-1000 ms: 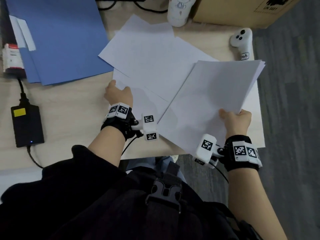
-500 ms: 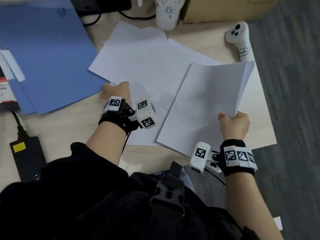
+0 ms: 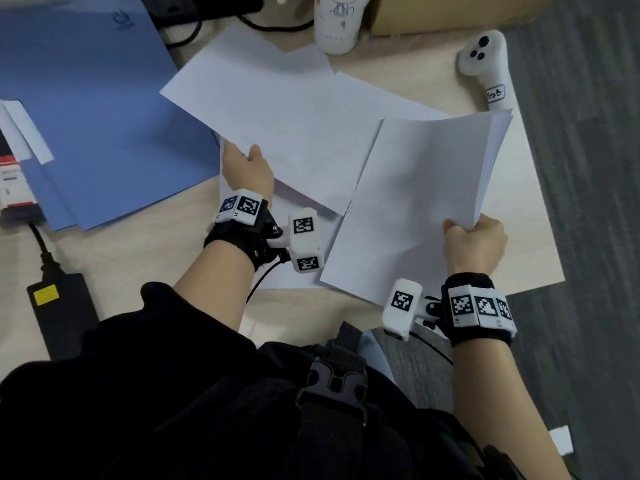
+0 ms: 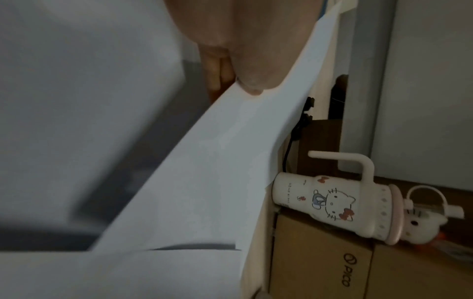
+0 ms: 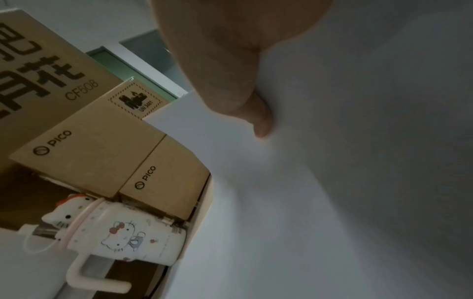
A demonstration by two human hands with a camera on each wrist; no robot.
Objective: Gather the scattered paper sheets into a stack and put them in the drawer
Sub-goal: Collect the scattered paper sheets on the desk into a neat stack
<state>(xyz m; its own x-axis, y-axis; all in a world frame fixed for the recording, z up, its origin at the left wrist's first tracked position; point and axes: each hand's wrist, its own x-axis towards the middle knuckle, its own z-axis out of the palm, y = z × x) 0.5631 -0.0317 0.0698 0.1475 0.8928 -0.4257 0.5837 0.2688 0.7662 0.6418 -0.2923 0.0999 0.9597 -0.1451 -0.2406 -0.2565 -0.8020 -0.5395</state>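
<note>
My right hand (image 3: 474,237) grips the near right corner of a stack of white sheets (image 3: 422,188), held tilted above the desk; its thumb (image 5: 261,123) presses on top. My left hand (image 3: 247,168) pinches the near edge of a loose white sheet (image 3: 284,116) and lifts it; the thumb (image 4: 74,85) lies on the sheet (image 4: 204,161), fingers beneath. More white sheets (image 3: 519,244) lie flat under both on the wooden desk (image 3: 138,265). No drawer is in view.
A blue folder (image 3: 86,109) lies at the left, with a black power adapter (image 3: 62,313) and cable near the front left. A cartoon-cat cup (image 3: 337,22), cardboard boxes (image 5: 102,151) and a white controller (image 3: 486,64) stand at the back. Grey floor (image 3: 595,202) lies past the desk's right edge.
My left hand has taken hold of the loose sheet's near edge and raised it off the desk. The right hand keeps its grip on the stack, which has stayed tilted.
</note>
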